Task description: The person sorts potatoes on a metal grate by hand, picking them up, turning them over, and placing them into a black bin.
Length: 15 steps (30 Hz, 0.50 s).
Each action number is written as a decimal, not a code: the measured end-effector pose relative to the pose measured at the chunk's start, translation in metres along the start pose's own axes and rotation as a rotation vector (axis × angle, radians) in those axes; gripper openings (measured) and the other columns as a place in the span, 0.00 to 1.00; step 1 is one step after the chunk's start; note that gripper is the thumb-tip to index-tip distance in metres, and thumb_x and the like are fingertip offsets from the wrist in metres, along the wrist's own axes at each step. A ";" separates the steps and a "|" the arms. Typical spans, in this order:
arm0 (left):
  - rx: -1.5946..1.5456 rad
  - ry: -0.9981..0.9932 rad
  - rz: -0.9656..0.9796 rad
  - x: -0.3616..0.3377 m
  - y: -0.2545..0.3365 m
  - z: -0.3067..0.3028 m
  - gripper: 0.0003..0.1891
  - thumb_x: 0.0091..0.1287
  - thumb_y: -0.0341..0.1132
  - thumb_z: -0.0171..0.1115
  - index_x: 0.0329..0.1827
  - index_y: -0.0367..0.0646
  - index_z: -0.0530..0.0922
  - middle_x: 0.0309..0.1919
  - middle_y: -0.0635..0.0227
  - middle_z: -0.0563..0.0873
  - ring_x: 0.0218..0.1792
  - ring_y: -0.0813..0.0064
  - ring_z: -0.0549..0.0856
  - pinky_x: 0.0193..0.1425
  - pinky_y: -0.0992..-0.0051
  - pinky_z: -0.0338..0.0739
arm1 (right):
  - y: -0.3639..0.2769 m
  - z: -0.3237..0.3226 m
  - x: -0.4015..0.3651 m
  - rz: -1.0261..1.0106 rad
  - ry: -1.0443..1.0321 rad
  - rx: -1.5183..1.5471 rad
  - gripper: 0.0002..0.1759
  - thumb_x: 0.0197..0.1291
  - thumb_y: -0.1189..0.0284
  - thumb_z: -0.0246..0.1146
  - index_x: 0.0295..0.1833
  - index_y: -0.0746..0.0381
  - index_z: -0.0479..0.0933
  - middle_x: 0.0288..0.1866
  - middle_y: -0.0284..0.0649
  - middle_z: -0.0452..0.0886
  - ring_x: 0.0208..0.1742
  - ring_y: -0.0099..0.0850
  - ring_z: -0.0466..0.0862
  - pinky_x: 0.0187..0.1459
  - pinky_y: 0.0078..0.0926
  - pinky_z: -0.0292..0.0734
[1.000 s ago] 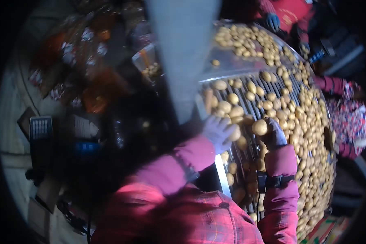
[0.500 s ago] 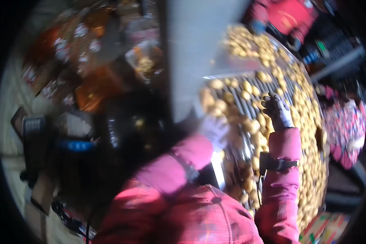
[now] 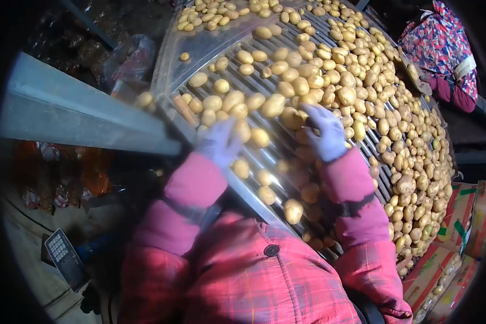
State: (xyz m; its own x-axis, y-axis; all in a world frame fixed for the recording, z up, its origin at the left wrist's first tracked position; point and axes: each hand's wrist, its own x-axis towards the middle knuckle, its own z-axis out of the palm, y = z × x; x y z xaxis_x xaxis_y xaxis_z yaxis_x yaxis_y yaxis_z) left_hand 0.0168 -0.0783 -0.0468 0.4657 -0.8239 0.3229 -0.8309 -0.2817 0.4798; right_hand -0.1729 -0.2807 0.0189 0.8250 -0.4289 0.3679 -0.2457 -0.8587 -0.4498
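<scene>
My left hand, in a pale glove and somewhat blurred, is at the near left edge of a metal roller table. Its fingers are stretched out beside several potatoes, apparently touching some. Over the rollers to the right is my right hand, also gloved, its thumb and fingers apart. Its fingertips are close to a potato; contact is hard to make out. Yellow-brown potatoes lie loosely around both hands and in a dense mass on the right.
A grey metal beam juts in from the left. Cardboard boxes stand at lower right, and a keypad device at lower left. Another person's patterned sleeve shows at upper right. A smooth metal plate borders the rollers.
The view has swung to the right and down, bringing the roller table to the middle. My right hand has come nearer my body; both hands are now over the near left part.
</scene>
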 end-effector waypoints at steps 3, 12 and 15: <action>0.253 -0.330 0.050 0.016 0.037 0.004 0.32 0.55 0.46 0.63 0.64 0.48 0.68 0.53 0.59 0.74 0.42 0.58 0.82 0.44 0.58 0.75 | 0.000 0.056 0.033 -0.134 -0.189 -0.246 0.13 0.55 0.68 0.58 0.48 0.51 0.73 0.52 0.39 0.74 0.53 0.40 0.76 0.49 0.41 0.71; -0.433 -0.197 -0.314 0.014 0.035 0.017 0.30 0.59 0.44 0.62 0.64 0.47 0.68 0.49 0.58 0.78 0.38 0.58 0.83 0.44 0.55 0.77 | 0.021 0.083 0.055 0.196 -0.295 0.110 0.21 0.59 0.64 0.57 0.59 0.53 0.71 0.58 0.46 0.76 0.50 0.45 0.78 0.47 0.39 0.74; -1.481 -0.151 -0.752 0.012 0.041 -0.001 0.28 0.62 0.48 0.59 0.62 0.43 0.70 0.48 0.56 0.80 0.39 0.58 0.83 0.47 0.56 0.79 | -0.001 0.060 0.050 0.512 -0.256 0.826 0.20 0.61 0.58 0.54 0.53 0.58 0.73 0.42 0.43 0.80 0.40 0.41 0.78 0.42 0.35 0.72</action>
State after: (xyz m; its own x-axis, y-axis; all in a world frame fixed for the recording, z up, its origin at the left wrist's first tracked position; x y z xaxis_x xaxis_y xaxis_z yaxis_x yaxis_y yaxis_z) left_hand -0.0113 -0.0988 -0.0223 0.4959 -0.7915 -0.3573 0.5788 -0.0054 0.8154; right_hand -0.1011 -0.2841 -0.0114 0.8272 -0.5355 -0.1703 -0.2517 -0.0820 -0.9643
